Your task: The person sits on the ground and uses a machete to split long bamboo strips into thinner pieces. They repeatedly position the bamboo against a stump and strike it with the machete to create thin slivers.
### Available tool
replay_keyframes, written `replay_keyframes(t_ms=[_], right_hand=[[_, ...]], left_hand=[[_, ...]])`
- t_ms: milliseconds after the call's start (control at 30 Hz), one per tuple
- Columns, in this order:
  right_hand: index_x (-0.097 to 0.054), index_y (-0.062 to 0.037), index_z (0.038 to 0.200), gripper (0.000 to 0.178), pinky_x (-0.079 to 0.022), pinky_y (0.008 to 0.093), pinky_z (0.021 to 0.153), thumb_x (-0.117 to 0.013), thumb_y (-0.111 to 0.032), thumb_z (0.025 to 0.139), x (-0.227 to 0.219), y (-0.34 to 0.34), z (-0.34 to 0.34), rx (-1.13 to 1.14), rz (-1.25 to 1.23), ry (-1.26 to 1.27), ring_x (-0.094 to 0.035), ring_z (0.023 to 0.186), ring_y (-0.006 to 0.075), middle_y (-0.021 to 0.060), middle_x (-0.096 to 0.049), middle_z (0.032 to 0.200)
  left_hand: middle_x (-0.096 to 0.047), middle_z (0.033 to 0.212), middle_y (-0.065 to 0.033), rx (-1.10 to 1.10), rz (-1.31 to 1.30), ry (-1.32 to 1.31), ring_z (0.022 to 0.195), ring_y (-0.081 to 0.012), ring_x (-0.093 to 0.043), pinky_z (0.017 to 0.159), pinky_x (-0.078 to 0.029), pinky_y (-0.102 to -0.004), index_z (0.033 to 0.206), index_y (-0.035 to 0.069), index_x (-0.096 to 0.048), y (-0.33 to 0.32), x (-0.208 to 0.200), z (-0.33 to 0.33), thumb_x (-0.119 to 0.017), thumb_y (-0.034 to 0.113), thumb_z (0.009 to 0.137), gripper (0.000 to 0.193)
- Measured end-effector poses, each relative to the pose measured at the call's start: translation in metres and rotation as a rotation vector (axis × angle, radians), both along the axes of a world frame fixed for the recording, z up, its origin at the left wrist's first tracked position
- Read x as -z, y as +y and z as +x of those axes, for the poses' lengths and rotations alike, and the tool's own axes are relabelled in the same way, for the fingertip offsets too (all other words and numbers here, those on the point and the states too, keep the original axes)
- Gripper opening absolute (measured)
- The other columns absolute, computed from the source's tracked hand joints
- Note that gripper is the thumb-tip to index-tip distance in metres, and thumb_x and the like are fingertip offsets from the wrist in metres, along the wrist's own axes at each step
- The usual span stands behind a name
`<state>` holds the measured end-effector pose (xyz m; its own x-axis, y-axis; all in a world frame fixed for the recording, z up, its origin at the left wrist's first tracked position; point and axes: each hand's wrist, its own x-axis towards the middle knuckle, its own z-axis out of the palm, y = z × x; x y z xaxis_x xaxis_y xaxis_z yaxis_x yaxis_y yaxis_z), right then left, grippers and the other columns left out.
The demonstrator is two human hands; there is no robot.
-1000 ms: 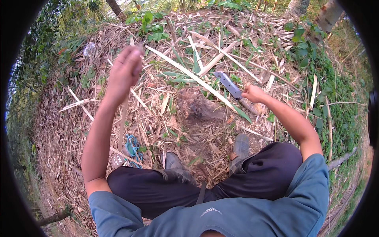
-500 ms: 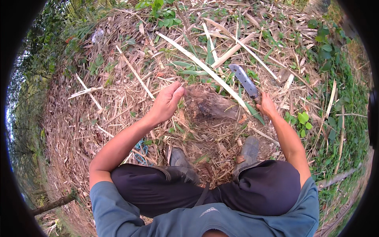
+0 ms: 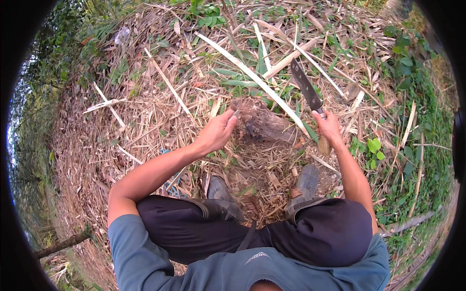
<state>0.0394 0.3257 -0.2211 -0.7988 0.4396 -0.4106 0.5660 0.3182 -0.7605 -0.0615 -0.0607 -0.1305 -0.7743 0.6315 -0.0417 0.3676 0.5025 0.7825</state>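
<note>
My right hand is closed round the wooden handle of a machete. Its dark blade, dotted with several holes, points up and away, tilted to the left. The handle's end shows below my fist. My left hand is pinched shut at the left end of a weathered log. A small pale tip of a thin strip sticks out between thumb and fingers; my hand hides most of it. A long pale split bamboo strip lies slantwise behind the log, its near end close to my right hand.
Shorter bamboo pieces lie beyond the log, and thin strips lie to the left. Dry leaves cover the ground. My boots stand on the near side of the log. Blue cord lies by the left boot. Green plants grow at right.
My left hand has moved right and slightly down, nearer the log. The machete has turned in my right hand: its blade looks narrower and darker, and its tip is higher.
</note>
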Motion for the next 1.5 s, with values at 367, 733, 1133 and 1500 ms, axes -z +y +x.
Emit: replay_keyframes(t_ms=[367, 733, 1133, 1500], right_hand=[[-0.059, 0.0009, 0.106, 0.023, -0.053, 0.0270, 0.060, -0.062, -0.021, 0.100, -0.226, -0.105, 0.011, -0.354, -0.569, 0.508, -0.062, 0.063, 0.0119, 0.0050, -0.064, 0.075], [-0.062, 0.0014, 0.119, 0.025, -0.050, 0.0223, 0.060, -0.065, -0.011, 0.097, -0.337, -0.192, 0.037, -0.495, -0.275, 0.729, -0.061, 0.069, 0.0051, 0.0032, -0.069, 0.084], [-0.067, -0.0003, 0.118, 0.023, -0.042, 0.0228, 0.052, -0.066, -0.011, 0.098, -0.364, -0.241, 0.056, -0.535, -0.081, 0.860, -0.053, 0.059, 0.0019, -0.0020, -0.065, 0.071], [-0.069, -0.0006, 0.109, 0.018, -0.042, 0.0232, 0.050, -0.067, -0.014, 0.098, -0.362, -0.245, 0.061, -0.456, -0.176, 0.832, -0.054, 0.058, 0.0025, -0.0021, -0.064, 0.068]], left_hand=[[-0.050, 0.067, -0.0146, 0.183, 0.144, 0.583, 0.058, -0.0351, -0.055, 0.055, -0.043, -0.0453, 0.088, 0.002, -0.057, 0.017, -0.086, 0.004, -0.052, 0.020, 0.102, 0.023], [-0.054, 0.070, -0.0102, 0.065, 0.432, 0.939, 0.057, -0.0296, -0.059, 0.049, -0.047, -0.0388, 0.091, 0.004, -0.059, -0.008, -0.173, 0.025, -0.063, 0.013, 0.093, 0.010], [-0.052, 0.067, -0.0103, 0.070, 0.608, 0.997, 0.053, -0.0286, -0.057, 0.047, -0.046, -0.0395, 0.088, 0.002, -0.058, -0.021, -0.190, 0.042, -0.065, 0.012, 0.092, 0.013], [-0.051, 0.067, -0.0099, 0.062, 0.637, 0.996, 0.054, -0.0287, -0.057, 0.047, -0.045, -0.0397, 0.086, 0.002, -0.056, -0.018, -0.193, 0.045, -0.066, 0.009, 0.091, 0.013]])
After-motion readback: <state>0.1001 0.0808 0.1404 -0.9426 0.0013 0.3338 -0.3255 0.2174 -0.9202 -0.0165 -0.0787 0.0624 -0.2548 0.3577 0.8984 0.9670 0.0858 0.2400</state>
